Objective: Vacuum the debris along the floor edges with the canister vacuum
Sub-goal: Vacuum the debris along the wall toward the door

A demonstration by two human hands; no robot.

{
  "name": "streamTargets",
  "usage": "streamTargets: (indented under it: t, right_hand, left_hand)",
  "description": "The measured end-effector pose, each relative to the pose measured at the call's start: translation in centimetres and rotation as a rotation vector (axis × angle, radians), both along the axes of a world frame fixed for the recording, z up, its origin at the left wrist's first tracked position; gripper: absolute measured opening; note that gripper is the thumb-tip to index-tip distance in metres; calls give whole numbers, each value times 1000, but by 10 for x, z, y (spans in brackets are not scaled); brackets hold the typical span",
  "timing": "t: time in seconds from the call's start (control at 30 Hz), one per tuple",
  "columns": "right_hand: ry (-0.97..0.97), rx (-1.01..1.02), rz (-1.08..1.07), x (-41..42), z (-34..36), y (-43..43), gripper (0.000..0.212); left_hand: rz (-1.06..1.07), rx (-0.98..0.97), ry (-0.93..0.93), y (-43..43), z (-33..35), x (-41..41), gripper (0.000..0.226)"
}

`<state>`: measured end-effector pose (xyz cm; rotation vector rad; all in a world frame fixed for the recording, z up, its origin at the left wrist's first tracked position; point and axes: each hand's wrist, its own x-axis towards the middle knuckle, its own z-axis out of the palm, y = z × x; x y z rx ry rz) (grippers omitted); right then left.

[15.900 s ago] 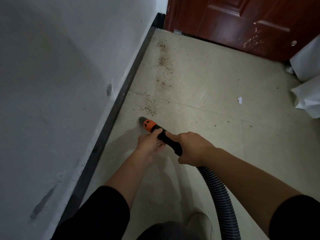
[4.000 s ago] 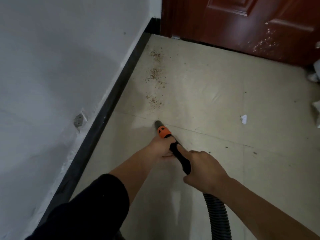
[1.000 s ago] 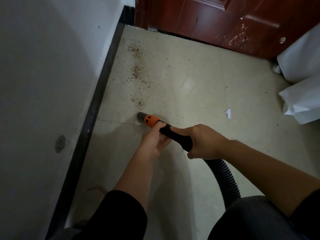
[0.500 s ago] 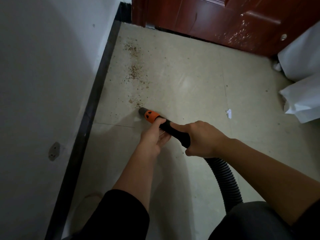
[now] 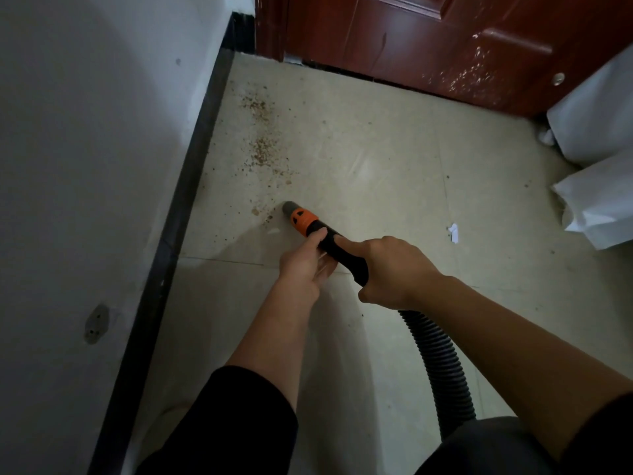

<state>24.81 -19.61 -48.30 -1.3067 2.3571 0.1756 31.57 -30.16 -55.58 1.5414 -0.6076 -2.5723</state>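
Lately my nozzle (image 5: 301, 219) has edged forward to the debris (image 5: 262, 154) by the baseboard (image 5: 191, 173); my left hand (image 5: 301, 265) grips it near the tip, my right hand (image 5: 394, 272) farther back.

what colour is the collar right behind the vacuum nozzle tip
Orange, with small dark cut-out marks; the collar shows best in the head view, just ahead of the left hand.

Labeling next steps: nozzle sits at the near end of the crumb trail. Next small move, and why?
Probably slide the nozzle forward and slightly left, toward the door: crumbs lie just left of its tip and run on ahead beside the baseboard. Left hand and right hand both hold the wand.
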Motion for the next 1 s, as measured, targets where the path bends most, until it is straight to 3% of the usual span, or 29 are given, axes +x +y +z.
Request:
streamTargets:
  t: [1.0]
  right_hand:
    - [-109, 54, 124, 21, 18, -13, 91]
  left_hand:
    - [109, -6, -21, -2, 1, 42, 35]
